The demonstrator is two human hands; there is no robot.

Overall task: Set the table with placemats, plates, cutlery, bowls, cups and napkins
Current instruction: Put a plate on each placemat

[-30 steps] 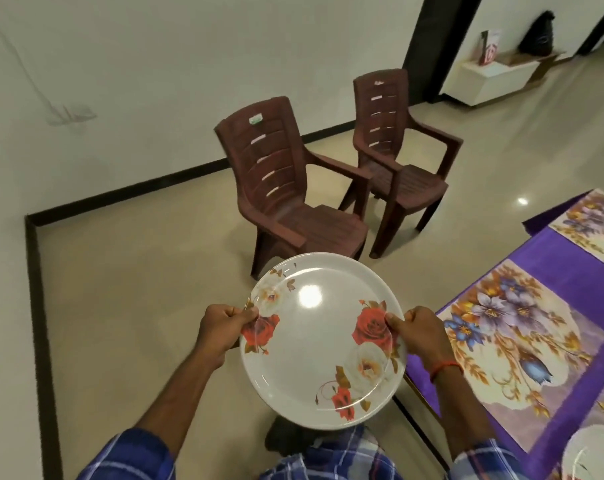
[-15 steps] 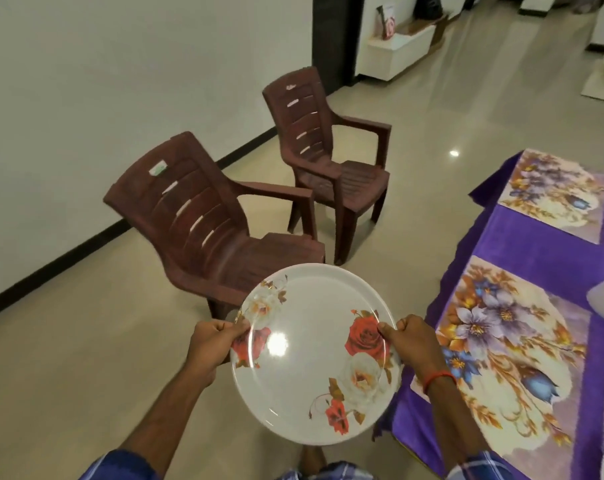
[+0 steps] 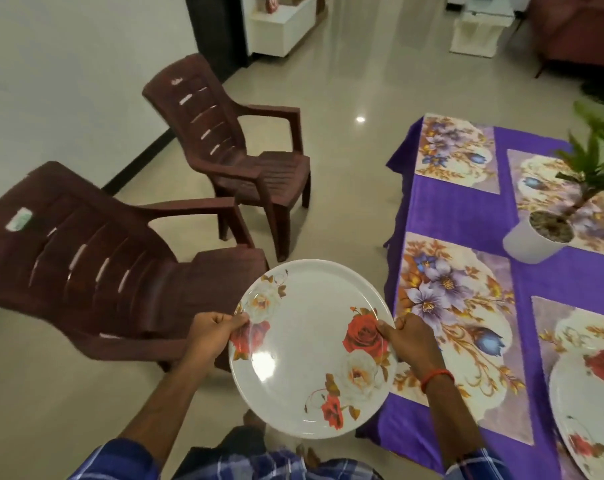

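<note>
Beige floor tiles (image 3: 349,174) are seen beneath a rose-patterned white plate (image 3: 311,348), which is held in the air just left of the table's edge. Its left rim is pinched by the left hand (image 3: 212,332) and its right rim by the right hand (image 3: 409,337), thumbs on top. Just beside it, a floral placemat (image 3: 456,317) is laid on the purple tablecloth (image 3: 459,213). A second plate (image 3: 591,410) is set on the neighbouring placemat (image 3: 549,317). A brown plastic chair (image 3: 103,271) is placed to the left.

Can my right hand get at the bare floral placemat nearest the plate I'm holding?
Likely yes: the right hand is right by the edge of that placemat, nothing lying between them. But it pinches the rose-patterned plate, as does the left hand, so it isn't free.
</note>
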